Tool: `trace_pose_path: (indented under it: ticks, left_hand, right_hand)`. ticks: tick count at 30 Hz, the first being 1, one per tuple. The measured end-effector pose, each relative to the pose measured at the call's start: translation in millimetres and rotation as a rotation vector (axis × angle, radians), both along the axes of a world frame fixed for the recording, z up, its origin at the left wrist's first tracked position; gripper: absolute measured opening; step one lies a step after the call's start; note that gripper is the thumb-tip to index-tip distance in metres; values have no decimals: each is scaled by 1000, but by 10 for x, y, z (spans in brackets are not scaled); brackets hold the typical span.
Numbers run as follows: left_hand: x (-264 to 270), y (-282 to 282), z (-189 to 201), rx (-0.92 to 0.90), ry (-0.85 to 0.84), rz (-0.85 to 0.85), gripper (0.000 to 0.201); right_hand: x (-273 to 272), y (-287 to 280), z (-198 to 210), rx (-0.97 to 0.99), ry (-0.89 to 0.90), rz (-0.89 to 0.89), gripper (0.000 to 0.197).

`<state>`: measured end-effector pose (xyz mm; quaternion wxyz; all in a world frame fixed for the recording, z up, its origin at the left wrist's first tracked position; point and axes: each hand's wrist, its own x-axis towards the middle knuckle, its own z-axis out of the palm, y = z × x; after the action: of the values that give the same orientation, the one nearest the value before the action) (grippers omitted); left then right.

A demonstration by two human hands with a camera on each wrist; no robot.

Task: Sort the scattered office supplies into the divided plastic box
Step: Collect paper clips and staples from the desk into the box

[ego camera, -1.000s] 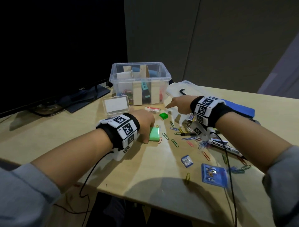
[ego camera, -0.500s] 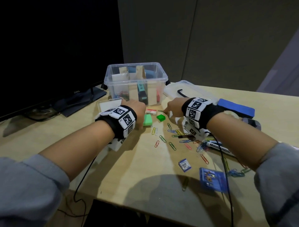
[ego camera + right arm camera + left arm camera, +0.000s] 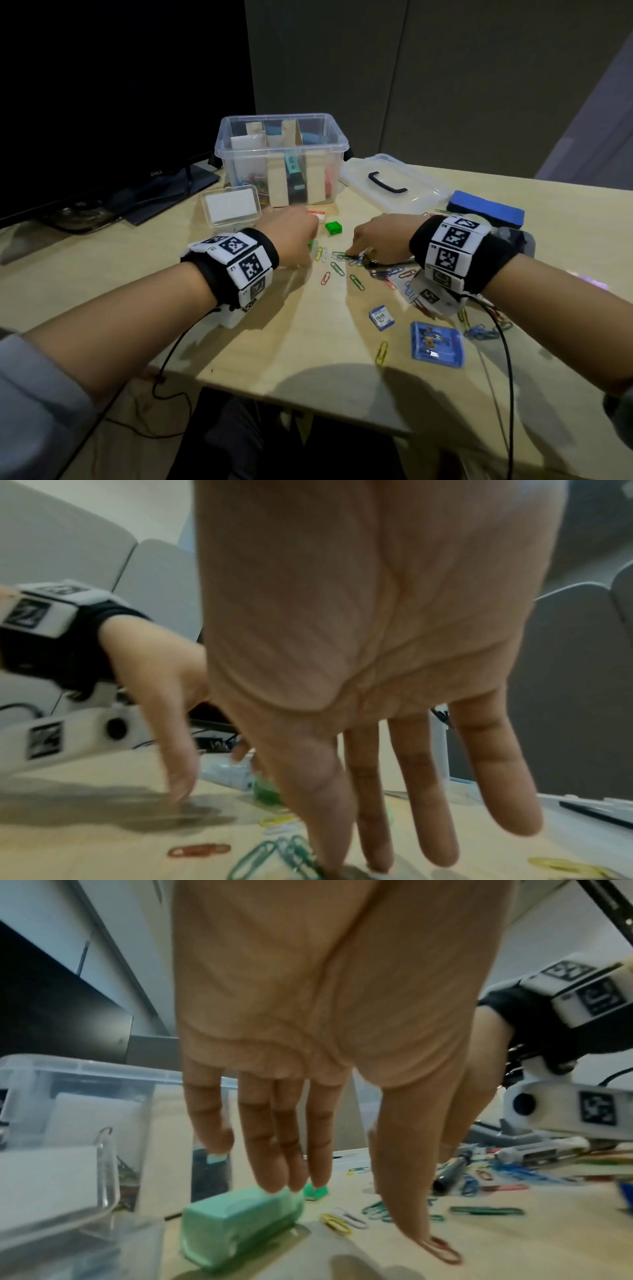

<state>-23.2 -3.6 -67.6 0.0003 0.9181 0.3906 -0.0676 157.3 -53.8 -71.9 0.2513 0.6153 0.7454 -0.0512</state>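
Paperclips (image 3: 337, 268), thin bent coloured wire, scatter beside clear ribbed box (image 3: 281, 161).

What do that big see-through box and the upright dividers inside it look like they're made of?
The divided box looks like clear, glossy plastic: its contents show through the walls and the rim catches highlights. The dividers look like plain cardboard or thin wood, being tan, matte and opaque; the pictures do not settle which. The lid beside the box seems to be the same clear plastic, with a black handle.
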Motion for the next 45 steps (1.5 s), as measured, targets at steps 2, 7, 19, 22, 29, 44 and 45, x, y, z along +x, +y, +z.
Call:
trace_pose_path:
  ticks: [2, 7, 19, 22, 29, 44, 45]
  left_hand:
    - [-51, -75, -48, -102, 17, -3, 50]
    - [-108, -101, -149, -170, 35, 18, 62]
    - [215, -30, -185, -274, -84, -33, 49]
    - [269, -33, -219, -282, -130, -66, 39]
    - [194, 22, -203, -331, -134, -51, 42]
    - [281, 5, -220, -356, -91, -27, 52]
    - [300, 4, -220, -346, -92, -36, 49]
  right_hand:
    - [-34, -43, 57, 10, 61, -23, 41]
    - [-51, -83, 147, 75, 33, -199, 63]
    - [-218, -15, 10, 35, 144, -237, 58]
    - [-252, 23, -12, 39, 225, -202, 51]
    - [-152, 51, 65, 36, 195, -227, 29]
    - [-73, -41, 112, 37, 287, -292, 42]
    - [-111, -47, 103, 25, 305, -271, 42]
